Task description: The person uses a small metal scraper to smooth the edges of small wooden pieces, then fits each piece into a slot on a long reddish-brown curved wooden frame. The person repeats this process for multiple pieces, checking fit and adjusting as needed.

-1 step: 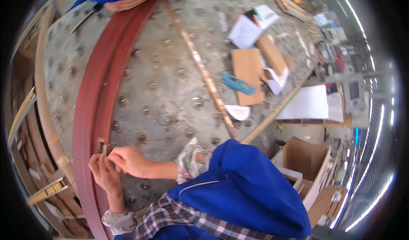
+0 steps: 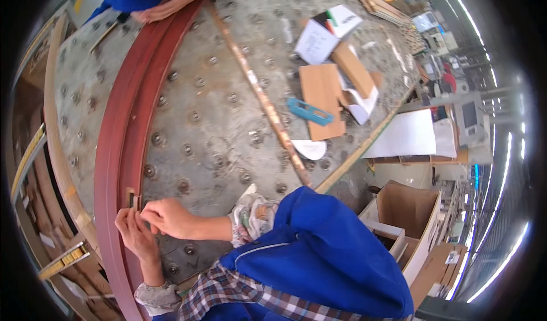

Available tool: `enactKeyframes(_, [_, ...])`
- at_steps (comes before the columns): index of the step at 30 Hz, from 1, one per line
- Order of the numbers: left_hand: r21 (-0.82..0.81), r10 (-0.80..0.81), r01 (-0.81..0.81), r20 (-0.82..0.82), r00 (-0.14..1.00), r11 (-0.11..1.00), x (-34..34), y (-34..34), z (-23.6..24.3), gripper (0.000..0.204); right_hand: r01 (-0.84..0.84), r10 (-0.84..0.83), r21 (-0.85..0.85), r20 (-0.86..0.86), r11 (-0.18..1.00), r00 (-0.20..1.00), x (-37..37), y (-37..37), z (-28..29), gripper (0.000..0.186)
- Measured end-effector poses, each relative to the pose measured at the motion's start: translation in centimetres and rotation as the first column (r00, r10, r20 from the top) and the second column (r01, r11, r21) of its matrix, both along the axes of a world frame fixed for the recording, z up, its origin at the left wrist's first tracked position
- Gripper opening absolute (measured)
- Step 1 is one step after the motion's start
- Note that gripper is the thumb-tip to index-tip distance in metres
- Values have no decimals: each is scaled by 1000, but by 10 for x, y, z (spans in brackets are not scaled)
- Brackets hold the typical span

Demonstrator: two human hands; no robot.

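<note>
A long reddish-brown wooden profile (image 2: 118,150) with a lengthwise groove runs from the far side of the table toward me. Near its close end is a small cut-out slot (image 2: 131,199), with something dark and narrow in it. My left hand (image 2: 137,235) rests against the profile just below the slot, fingers bent and closed together. From the right, my right hand (image 2: 170,217) reaches in with curled fingers, its fingertips beside the slot and close to the left hand's. Whatever small thing the fingers hold is hidden.
Another person's hand (image 2: 171,3) lies on the profile's far end. On the studded metal table (image 2: 222,116) are a copper-coloured strip (image 2: 256,87), a wooden board (image 2: 322,90), a light-blue tool (image 2: 309,111) and papers (image 2: 316,42). An open cardboard box (image 2: 407,207) stands at right.
The view has shifted slightly, so the table things sit a little farther left. Both hands stay at the slot with almost the same grip.
</note>
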State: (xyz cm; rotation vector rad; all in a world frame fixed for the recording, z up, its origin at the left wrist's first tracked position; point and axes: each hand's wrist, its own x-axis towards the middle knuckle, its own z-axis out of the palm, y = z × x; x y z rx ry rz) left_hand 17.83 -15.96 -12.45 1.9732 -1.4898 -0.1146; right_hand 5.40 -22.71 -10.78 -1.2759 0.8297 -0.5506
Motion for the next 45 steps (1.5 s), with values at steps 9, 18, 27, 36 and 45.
enactKeyframes(9, [121, -82, 57, 214, 974, 991, -10, -13, 14, 25, 175, -359, -482, -321, 858, 876, -157, 56, 5, 15])
enactKeyframes(18, [82, -36, 10, 322, 946, 997, -6, -3, -9, 16, -76, -530, -826, -426, 559, 734, -238, 80, -9, 30])
enactKeyframes(27, [21, -213, 217, -127, 969, 976, 20, -9, 20, 19, -407, -330, -832, -531, 378, 780, -230, 45, -23, 26])
enactKeyframes(36, [263, -60, 359, -727, 684, 896, -76, 126, 21, 29, -176, -222, -675, -460, 717, 860, -211, 65, -5, 17])
enactKeyframes(45, [366, 306, 327, -926, 223, 871, -104, 183, 4, 36, -305, 96, -457, -425, 835, 900, -153, 139, 6, 20])
